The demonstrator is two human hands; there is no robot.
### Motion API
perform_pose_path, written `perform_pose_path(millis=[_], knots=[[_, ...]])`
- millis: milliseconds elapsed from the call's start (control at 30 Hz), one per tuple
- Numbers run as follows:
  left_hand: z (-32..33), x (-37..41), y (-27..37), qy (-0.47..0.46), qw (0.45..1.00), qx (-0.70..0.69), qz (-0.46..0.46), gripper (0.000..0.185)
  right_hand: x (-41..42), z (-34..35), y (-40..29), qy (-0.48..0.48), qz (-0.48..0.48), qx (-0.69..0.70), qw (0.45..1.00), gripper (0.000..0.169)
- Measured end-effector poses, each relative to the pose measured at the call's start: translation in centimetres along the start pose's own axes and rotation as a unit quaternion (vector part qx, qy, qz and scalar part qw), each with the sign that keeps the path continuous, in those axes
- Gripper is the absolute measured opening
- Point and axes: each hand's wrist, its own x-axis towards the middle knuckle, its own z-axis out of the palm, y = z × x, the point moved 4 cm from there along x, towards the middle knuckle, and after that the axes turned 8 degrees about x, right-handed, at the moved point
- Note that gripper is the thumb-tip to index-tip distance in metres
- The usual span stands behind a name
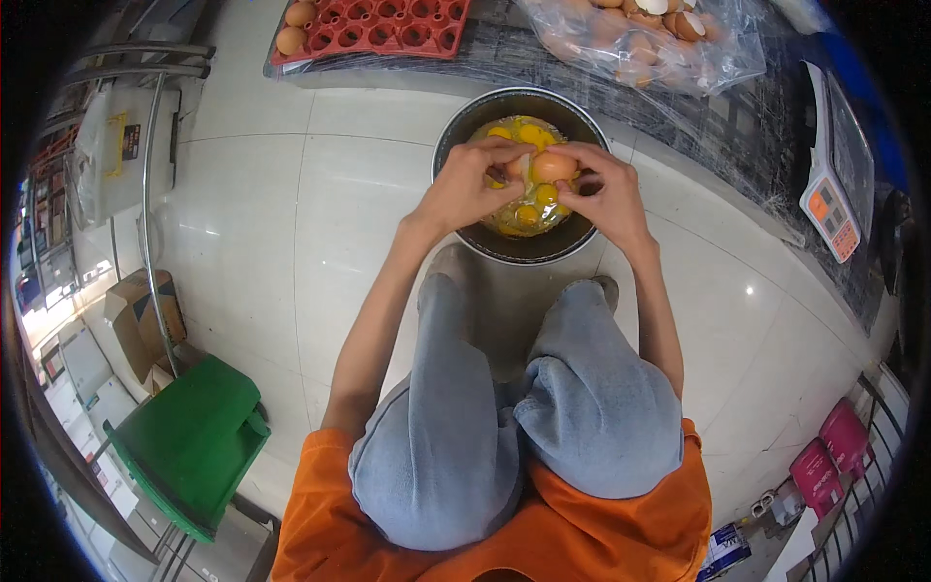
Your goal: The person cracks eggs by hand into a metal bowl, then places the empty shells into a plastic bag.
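Observation:
My left hand (489,182) and my right hand (598,182) meet over a round dark-lined pot (469,120) standing on the tiled floor. Between them is a cracked brown egg, its shell parted. The right fingers hold the larger shell part (555,167); the left fingers hold the smaller part (517,167), partly hidden by them. Clear egg white hangs between the hands. Below, the pot holds several raw yolks (527,214) in egg white.
Beyond the pot, a red egg tray (378,49) holds a few brown eggs (291,41) at its left end. A clear plastic bag (582,54) of eggshells (687,26) and a digital scale (829,211) are on the right. A green plastic bin (193,436) stands at left.

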Motion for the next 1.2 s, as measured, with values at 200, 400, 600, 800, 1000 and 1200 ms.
perform_pose_path(millis=[200, 400, 600, 800, 1000, 1200], knots=[[-2.4, -0.4, 0.1, 0.074, 0.973, 0.218, 0.028, 0.038, -0.3, -0.4, -1.1, 0.072, -0.105, -0.255, 0.958, 0.041], [-2.9, -0.9, 1.0, 0.106, 0.985, 0.134, -0.012, 0.039, -0.9, -0.1, 1.3, 0.102, 0.052, 0.049, 0.992, 0.037], [-0.6, -0.4, 2.1, 0.119, 0.989, -0.091, 0.002, 0.041, -2.4, 3.3, 3.3, 0.02, 0.237, 0.553, 0.799, 0.043], [-0.2, -0.3, 2.8, 0.12, 0.988, -0.096, 0.017, 0.046, -2.1, 3.0, 3.8, 0.001, 0.235, 0.656, 0.718, 0.047], [-3.0, 0.9, 6.6, 0.227, 0.966, -0.105, 0.063, 0.056, 1.6, -1.8, 0.9, -0.005, 0.17, 0.68, 0.713, 0.048], [-4.5, -0.8, 4.2, 0.208, 0.97, -0.125, 0.018, 0.049, 11.6, -10.4, -6.6, 0.198, 0.024, 0.222, 0.954, 0.061]])
